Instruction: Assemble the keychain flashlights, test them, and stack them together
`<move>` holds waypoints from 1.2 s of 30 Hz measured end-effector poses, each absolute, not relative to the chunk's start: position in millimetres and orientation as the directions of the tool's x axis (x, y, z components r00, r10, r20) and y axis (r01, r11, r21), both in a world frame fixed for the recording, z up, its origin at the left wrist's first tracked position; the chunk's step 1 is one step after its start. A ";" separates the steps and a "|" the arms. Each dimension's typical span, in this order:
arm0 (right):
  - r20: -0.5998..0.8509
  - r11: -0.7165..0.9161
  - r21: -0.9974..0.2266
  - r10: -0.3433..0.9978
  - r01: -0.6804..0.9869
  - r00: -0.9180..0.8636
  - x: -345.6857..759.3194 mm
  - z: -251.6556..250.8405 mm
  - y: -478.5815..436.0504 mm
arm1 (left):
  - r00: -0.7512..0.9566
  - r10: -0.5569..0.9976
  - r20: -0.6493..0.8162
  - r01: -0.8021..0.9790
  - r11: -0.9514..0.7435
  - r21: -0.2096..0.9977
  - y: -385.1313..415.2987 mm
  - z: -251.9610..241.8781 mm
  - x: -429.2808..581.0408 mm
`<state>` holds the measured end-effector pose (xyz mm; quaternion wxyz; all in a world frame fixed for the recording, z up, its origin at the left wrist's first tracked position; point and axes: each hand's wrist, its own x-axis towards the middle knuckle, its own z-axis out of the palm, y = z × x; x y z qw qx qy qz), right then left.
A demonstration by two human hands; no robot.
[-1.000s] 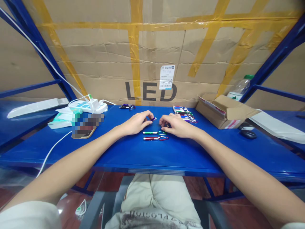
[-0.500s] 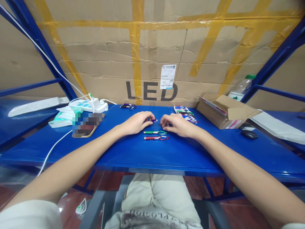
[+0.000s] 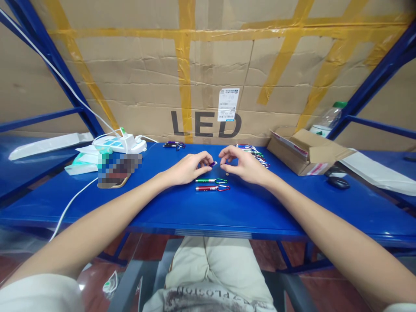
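My left hand (image 3: pixel 191 167) is closed around a purple penlight (image 3: pixel 212 164), whose end sticks out past the fingertips toward the right. Facing it across a small gap is my right hand (image 3: pixel 243 165), thumb and fingertips drawn together in a pinch; whatever they hold is too small to make out. Under the right fingers lies a tiny pale thing (image 3: pixel 227 174), too small to name. Closer to me, a green penlight (image 3: pixel 206 180) with a carabiner clip lies on the blue table (image 3: pixel 208 212). Parallel to it lies a red penlight (image 3: pixel 208 188), also with a clip.
Several penlights (image 3: pixel 248 148) are piled behind my right hand. Dark penlights (image 3: pixel 173 144) lie at the back. An open cardboard box (image 3: pixel 305 151) and a black mouse (image 3: pixel 338 182) are at right; a phone (image 3: pixel 118 173) and a white power strip (image 3: pixel 130 144) at left.
My right hand's fingers have lifted and opened slightly into a pinch, baring the tiny pale thing below. The purple penlight in my left hand has tilted a little and shows more of its end.
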<state>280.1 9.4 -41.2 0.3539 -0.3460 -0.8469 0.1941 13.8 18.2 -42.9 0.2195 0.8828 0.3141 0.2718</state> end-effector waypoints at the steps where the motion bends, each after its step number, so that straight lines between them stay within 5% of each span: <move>1: 0.488 0.689 -0.594 0.719 0.416 -0.494 279.1 -40.8 8.8 | 0.658 0.668 0.347 0.428 -0.712 0.557 17.1 -42.5 14.6; 15: 0.534 0.695 -0.652 0.706 0.305 -0.466 272.1 -38.0 0.1 | 0.655 0.640 0.402 0.387 -0.741 0.548 13.4 -43.0 17.7; 36: 0.624 0.792 -0.372 0.600 0.484 -0.501 274.9 -31.1 -6.1 | 0.655 0.625 0.425 0.353 -0.750 0.559 12.3 -37.6 17.4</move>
